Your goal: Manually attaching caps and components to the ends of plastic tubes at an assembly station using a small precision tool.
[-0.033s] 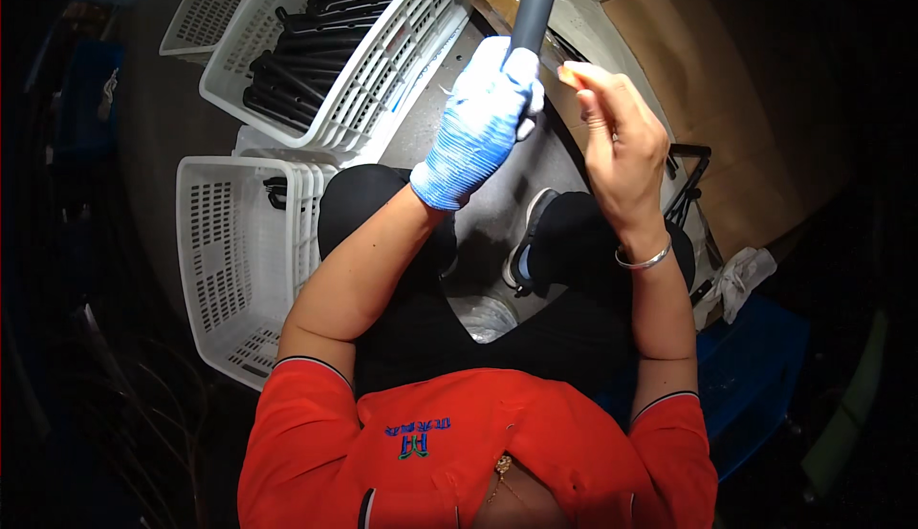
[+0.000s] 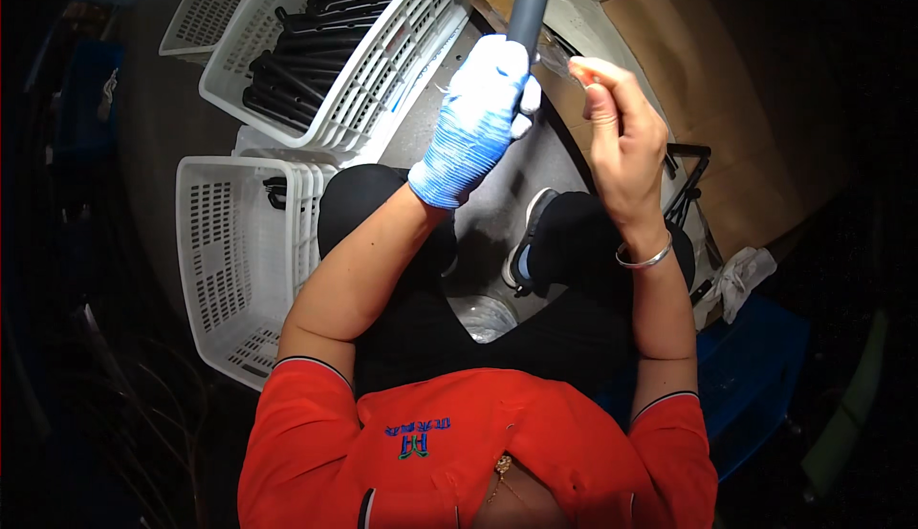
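Observation:
My left hand [image 2: 475,113], in a white and blue knit glove, is closed around the lower part of a grey tube [image 2: 533,1]. The tube rises from the fist and runs out of the top of the picture, leaning slightly to the right. Bare and wearing a silver bangle [image 2: 645,253], my right hand [image 2: 626,147] is just right of the glove and apart from it. Its thumb and index finger are pinched together. Something thin and see-through may show by the fingertips, but I cannot make it out.
A white basket [image 2: 359,89] of black bars stands at the far left. Nearer is a stack of white baskets [image 2: 225,242] with a black piece inside. On the right are brown cardboard [image 2: 755,128], black metal parts [image 2: 690,152], a crumpled white cloth [image 2: 741,280] and a blue bin [image 2: 755,367].
The tube and my left hand have shifted slightly to the left. My right fingertips have moved a little to the right, away from the glove.

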`<state>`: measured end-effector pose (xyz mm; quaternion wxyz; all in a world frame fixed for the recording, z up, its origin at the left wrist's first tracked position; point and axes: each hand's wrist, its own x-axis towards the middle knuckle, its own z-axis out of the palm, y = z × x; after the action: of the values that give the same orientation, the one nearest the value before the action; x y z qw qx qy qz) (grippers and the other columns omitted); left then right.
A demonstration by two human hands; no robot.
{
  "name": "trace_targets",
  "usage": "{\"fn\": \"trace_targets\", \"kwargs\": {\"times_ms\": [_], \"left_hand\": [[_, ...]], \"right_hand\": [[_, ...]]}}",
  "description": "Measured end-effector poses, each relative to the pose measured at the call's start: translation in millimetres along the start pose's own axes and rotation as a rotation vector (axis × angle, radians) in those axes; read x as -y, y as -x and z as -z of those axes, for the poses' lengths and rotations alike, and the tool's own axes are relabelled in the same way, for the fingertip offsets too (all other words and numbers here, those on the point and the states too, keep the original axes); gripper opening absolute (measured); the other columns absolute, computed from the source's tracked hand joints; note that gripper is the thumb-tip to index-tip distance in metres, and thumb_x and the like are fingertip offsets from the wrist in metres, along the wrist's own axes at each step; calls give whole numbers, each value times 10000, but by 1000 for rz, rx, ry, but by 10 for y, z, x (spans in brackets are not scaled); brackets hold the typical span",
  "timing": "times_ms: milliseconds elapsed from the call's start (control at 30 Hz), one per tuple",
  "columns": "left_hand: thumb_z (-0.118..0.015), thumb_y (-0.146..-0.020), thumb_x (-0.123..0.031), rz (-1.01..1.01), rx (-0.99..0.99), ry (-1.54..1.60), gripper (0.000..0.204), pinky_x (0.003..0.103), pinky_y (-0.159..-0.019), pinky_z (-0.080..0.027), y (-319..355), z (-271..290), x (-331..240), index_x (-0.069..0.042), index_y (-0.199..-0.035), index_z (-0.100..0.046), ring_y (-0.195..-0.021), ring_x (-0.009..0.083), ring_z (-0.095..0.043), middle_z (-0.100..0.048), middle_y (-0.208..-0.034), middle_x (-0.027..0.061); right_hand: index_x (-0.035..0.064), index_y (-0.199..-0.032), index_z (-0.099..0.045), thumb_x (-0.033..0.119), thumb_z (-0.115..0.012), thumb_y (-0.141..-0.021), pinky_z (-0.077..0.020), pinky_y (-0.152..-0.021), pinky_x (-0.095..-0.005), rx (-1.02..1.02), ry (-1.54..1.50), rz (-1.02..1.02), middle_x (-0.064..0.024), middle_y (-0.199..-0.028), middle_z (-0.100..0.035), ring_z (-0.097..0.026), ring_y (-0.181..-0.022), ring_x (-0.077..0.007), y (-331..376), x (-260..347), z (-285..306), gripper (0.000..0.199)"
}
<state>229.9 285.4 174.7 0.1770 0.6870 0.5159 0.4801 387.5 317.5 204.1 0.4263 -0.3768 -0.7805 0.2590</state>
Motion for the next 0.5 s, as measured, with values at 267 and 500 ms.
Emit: {"fn": "trace_targets", "kwargs": {"times_ms": [267,500], "left_hand": [[-542,-918,-201,336,185,319,295,292,-599,-470,45,-112,-197,-20,-1134,-455,-618,128,-557,-552,-752,71],[-559,-909,-186,716,335,1135,183,182,-469,-378,-19,3,-281,-36,-991,-494,-540,61,-485,-544,-741,16]], "right_hand": [[-37,-1121,-567,118,-646,-883,-449,-831,-218,136,-436,-394,-49,-995,-632,-581,-914,-95,-73,-129,-45,295],[-27,-1134,-587,152,-632,-892,-444,-723,-177,139,-639,-471,-31,-969,-650,-588,-839,-67,-103,-189,69,304]]}}
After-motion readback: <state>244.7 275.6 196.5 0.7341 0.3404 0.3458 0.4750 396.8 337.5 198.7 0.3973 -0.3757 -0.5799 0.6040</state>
